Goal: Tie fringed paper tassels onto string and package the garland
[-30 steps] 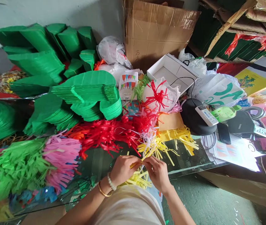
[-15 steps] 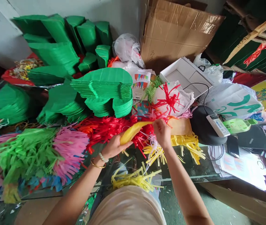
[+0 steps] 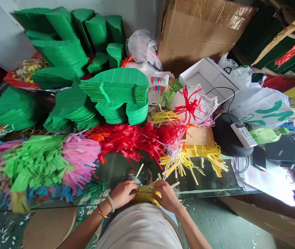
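Observation:
My left hand (image 3: 123,193) and my right hand (image 3: 165,195) are both closed on a bunch of yellow paper fringe (image 3: 146,193) at the near edge of the glass table (image 3: 116,169), close to my body. A few yellow strips stick up between the hands. Just beyond lie loose yellow fringe (image 3: 189,159), some white strips (image 3: 172,150) and a heap of red fringe (image 3: 134,140). A yellow tassel (image 3: 163,117) rests on top of the red heap. My left wrist carries a bead bracelet and a gold bangle.
Stacks of green paper cutouts (image 3: 113,93) fill the back left. Green and pink fringe bundles (image 3: 48,166) lie at left. A cardboard box (image 3: 202,31), a white box (image 3: 207,77), plastic bags (image 3: 261,105), a remote (image 3: 243,135), a green bottle (image 3: 265,135) and a phone (image 3: 259,157) crowd the right.
Both hands came back from the red heap to the near table edge and took hold of the loose yellow fringe. The rolled yellow tassel they held now lies on the red heap.

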The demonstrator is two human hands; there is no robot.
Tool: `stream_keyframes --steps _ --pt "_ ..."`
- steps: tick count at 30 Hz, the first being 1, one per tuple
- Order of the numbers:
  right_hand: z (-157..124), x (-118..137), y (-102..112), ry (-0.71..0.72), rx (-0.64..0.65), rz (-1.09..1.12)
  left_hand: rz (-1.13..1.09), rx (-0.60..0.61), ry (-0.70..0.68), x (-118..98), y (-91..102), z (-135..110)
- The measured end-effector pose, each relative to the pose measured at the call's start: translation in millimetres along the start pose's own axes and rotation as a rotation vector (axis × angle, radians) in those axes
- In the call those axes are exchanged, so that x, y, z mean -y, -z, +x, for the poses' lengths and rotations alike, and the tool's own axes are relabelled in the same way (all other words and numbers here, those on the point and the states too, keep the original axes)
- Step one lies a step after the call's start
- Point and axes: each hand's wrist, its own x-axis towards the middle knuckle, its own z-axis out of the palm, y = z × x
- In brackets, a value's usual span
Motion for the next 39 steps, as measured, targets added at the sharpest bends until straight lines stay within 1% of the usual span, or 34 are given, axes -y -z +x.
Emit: stream_keyframes --steps 2,5,7,9,10,12,14,17,19,20,22,24,26,28,30,32,33,34,36,37,38,39 --pt "-3.4 -4.9 -5.5 -0.024 -0.016 0.012 -0.027 -0.036 0.031 2.2 -1.5 -5.3" --pt "-2.5 -10.5 0.6 -0.045 -0.045 0.028 -0.093 -0.136 0.067 2.9 -1.5 -10.8" --pt "-2.1 -7.6 7.5 -0.054 -0.072 0.022 -0.144 -0.221 0.089 0.9 -4.7 -14.3" --pt "-3.0 2.2 15.2 -0.052 -0.138 -0.003 -0.192 -0.305 0.110 -4.0 -10.1 -18.3" --pt "-3.5 9.2 19.4 -0.026 -0.171 -0.010 -0.213 -0.341 0.119 -7.6 -12.7 -20.6" --pt "-2.8 24.9 28.2 0.072 -0.205 0.018 -0.249 -0.395 0.117 -16.9 -15.8 -26.5" --pt "2.4 39.0 36.2 0.164 -0.171 0.097 -0.253 -0.436 0.089 -27.4 -14.4 -34.0" --pt "20.1 52.2 44.2 0.207 -0.059 0.186 -0.197 -0.490 0.028 -37.8 -5.7 -44.5" --pt "35.4 56.9 47.6 0.232 -0.022 0.187 -0.098 -0.494 0.003 -36.4 1.9 -47.0" --pt "42.8 59.1 49.3 0.245 -0.025 0.179 -0.036 -0.497 0.005 -32.9 5.9 -46.2" --pt "55.1 65.1 54.3 0.254 -0.058 0.159 0.081 -0.532 0.037 -22.3 15.0 -40.9" --pt "60.9 74.8 61.4 0.241 -0.113 0.139 0.150 -0.614 0.083 -11.5 27.2 -34.3" --pt "57.4 87.3 67.8 0.257 -0.232 0.077 0.185 -0.709 0.109 -4.9 43.5 -31.5" --pt "45.5 98.8 68.5 0.360 -0.375 -0.026 0.218 -0.795 0.107 -2.3 62.4 -35.7" --pt "30.2 103.5 58.5 0.535 -0.459 -0.146 0.294 -0.873 0.064 1.2 81.3 -45.9" --pt "18.7 97.5 36.3 0.679 -0.462 -0.248 0.420 -0.903 0.011 10.9 96.8 -58.3" --pt "15.9 90.5 21.5 0.708 -0.471 -0.293 0.488 -0.901 0.004 18.3 102.1 -64.1" --pt "15.3 81.8 5.3 0.716 -0.478 -0.329 0.547 -0.895 0.021 26.6 105.2 -69.3" --pt "18.9 62.7 -28.0 0.663 -0.499 -0.374 0.601 -0.902 0.098 41.9 102.8 -77.4" --pt "22.0 54.4 -43.4 0.615 -0.507 -0.387 0.595 -0.918 0.120 46.8 96.8 -80.2" --pt "25.1 48.1 -57.0 0.561 -0.516 -0.394 0.566 -0.926 0.107 49.2 87.5 -82.2" --pt "27.5 44.0 -68.4 0.517 -0.520 -0.398 0.525 -0.910 0.061 49.0 75.4 -83.1"
